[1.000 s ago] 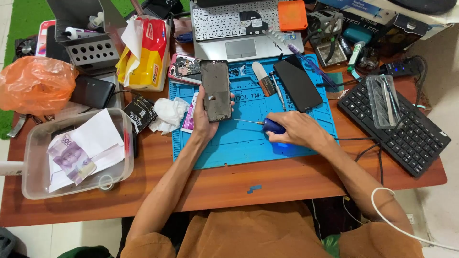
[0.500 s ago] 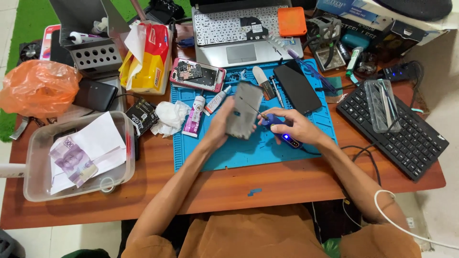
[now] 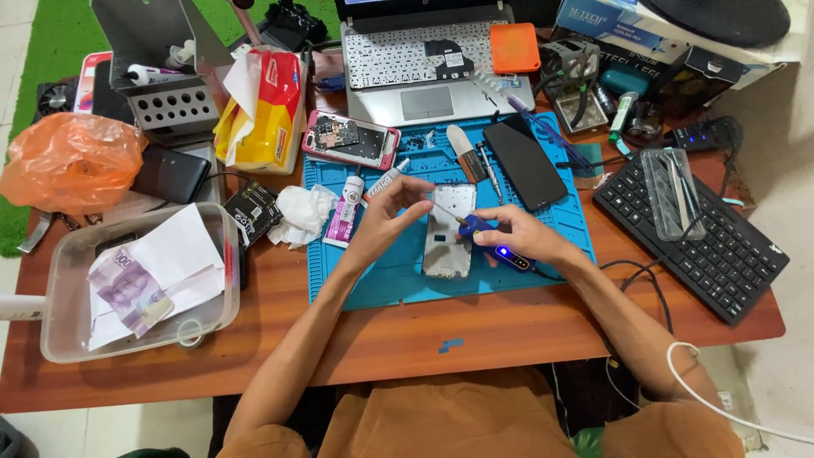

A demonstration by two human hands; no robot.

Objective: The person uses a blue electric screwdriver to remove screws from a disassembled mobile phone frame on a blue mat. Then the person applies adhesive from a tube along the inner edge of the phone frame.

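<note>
A silver phone frame [image 3: 448, 242] lies flat on the blue work mat [image 3: 381, 271], back side up. My right hand [image 3: 527, 237] grips a blue electric screwdriver [image 3: 485, 239] with a small blue light lit, its thin bit pointing up-left over the phone. My left hand [image 3: 386, 216] hovers at the phone's upper left corner, thumb and forefinger curled close to the bit's tip. Whether they pinch anything is too small to tell.
On the mat lie a black phone screen [image 3: 526, 165], an opened pink phone [image 3: 350, 140], a glue tube [image 3: 343, 212] and crumpled tissue [image 3: 301, 212]. A laptop [image 3: 424, 59] stands behind, a black keyboard [image 3: 691, 233] to the right, a clear plastic tub [image 3: 59, 339] with papers to the left.
My left hand held the phone up and turned it over, and the phone now lies on the mat. My right hand brought the screwdriver over the phone.
</note>
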